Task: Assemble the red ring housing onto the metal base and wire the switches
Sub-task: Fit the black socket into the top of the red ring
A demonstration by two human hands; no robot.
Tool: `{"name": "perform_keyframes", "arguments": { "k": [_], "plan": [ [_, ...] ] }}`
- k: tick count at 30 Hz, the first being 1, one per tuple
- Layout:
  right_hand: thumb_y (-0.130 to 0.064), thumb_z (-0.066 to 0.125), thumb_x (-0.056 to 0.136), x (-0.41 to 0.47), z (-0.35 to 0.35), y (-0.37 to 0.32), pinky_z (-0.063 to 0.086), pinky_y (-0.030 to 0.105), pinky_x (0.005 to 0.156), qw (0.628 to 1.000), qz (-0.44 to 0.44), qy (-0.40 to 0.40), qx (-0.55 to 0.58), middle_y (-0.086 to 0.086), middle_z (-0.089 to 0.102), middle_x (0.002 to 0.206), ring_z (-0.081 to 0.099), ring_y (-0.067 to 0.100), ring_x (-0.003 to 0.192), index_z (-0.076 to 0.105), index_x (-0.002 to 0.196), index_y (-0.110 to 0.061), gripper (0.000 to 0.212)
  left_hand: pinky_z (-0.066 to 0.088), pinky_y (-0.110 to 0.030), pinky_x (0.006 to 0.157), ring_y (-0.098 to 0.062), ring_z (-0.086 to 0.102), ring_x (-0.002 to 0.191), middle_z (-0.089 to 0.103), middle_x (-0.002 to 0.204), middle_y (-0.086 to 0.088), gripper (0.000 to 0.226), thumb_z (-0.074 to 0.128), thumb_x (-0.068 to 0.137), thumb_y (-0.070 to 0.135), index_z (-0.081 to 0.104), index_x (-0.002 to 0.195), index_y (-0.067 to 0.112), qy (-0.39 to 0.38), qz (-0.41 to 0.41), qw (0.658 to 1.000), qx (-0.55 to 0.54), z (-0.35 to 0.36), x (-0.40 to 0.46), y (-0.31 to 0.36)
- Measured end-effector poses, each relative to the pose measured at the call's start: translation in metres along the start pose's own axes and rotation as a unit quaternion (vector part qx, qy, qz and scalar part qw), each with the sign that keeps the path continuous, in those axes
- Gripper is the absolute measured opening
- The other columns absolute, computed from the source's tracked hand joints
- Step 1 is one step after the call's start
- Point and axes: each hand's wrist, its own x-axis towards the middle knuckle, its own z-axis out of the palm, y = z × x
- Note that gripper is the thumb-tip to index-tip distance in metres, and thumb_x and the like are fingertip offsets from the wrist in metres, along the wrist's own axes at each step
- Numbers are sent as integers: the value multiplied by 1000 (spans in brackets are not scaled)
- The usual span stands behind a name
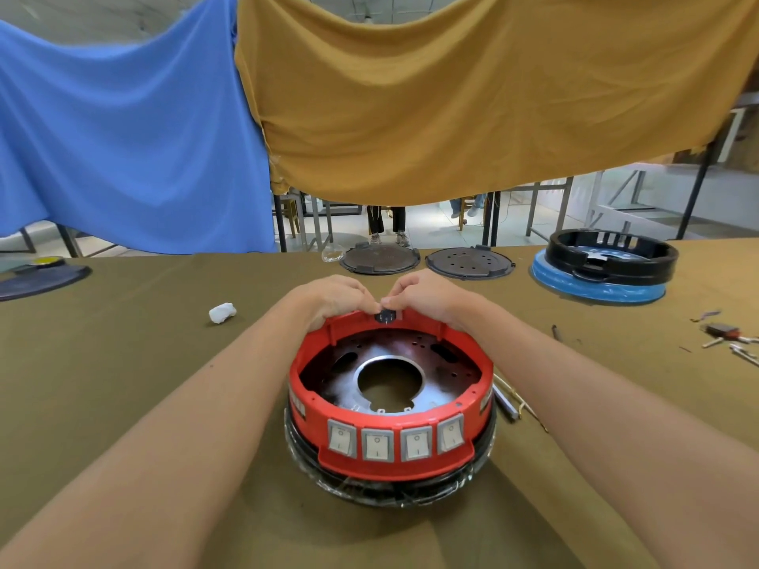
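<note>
Two hands meet at the far rim of the red ring housing (390, 404), which sits on the metal base (390, 377) on the table (143, 363). Left hand (332, 299) and right hand (427, 297) each close their grip, fingertips pinching a small dark plug (385, 315). Uneven pressing could cock it or shift the housing.

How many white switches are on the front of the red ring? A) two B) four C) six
B: four white switches sit side by side in a row on the near face of the red ring.
</note>
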Motion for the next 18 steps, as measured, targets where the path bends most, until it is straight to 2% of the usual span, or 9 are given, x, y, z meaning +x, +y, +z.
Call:
{"name": "perform_keyframes", "arguments": {
  "k": [1,4,8,12,15,17,18],
  "plan": [
    [-15,73,86,-1,0,0,43,26,84,1000,-3,2,4,16,73,94,62,13,85,69,70,-16,16,52,-46,97,-26,62,100,68,106,-6,9,78,83,23,69,81,22,5,3,1000,4,0,-1,1],
    [-17,76,83,2,0,2,42,33,91,1000,7,5,-11,17,74,95,62,16,86,70,74,-14,11,54,-40,91,-24,60,90,65,97,-5,9,76,83,19,68,80,22,4,-3,1000,2,2,0,3],
    [-14,71,87,11,4,-1,44,35,90,998,21,2,-54,5,68,79,59,16,84,66,79,-7,12,49,-34,79,-21,57,79,62,86,-3,11,73,85,15,66,80,22,-11,-8,1000,-10,4,0,4],
    [-17,71,88,11,6,1,47,35,86,998,9,17,-64,1,68,77,61,17,83,67,89,2,19,42,-31,75,-17,55,89,64,90,1,10,76,82,16,67,79,19,29,66,997,-10,5,-4,-4],
    [-20,73,86,4,5,2,52,38,88,997,-4,34,-69,3,72,81,66,21,90,72,83,-6,14,46,-28,76,-18,60,91,67,95,-2,10,74,85,16,66,91,16,59,127,990,20,4,-16,-9],
    [-22,75,85,-2,5,0,54,39,87,997,-19,63,-39,7,74,83,67,20,86,72,78,-16,10,48,-30,80,-20,60,99,65,110,-5,23,68,88,16,62,110,16,82,142,981,101,3,-27,-9],
    [-22,75,86,-6,3,-3,55,39,87,996,-22,88,0,9,74,86,67,20,85,72,80,-17,8,48,-32,87,-22,58,107,60,121,-8,33,65,89,16,57,122,16,86,136,975,156,1,-33,-10]
  ]
}}
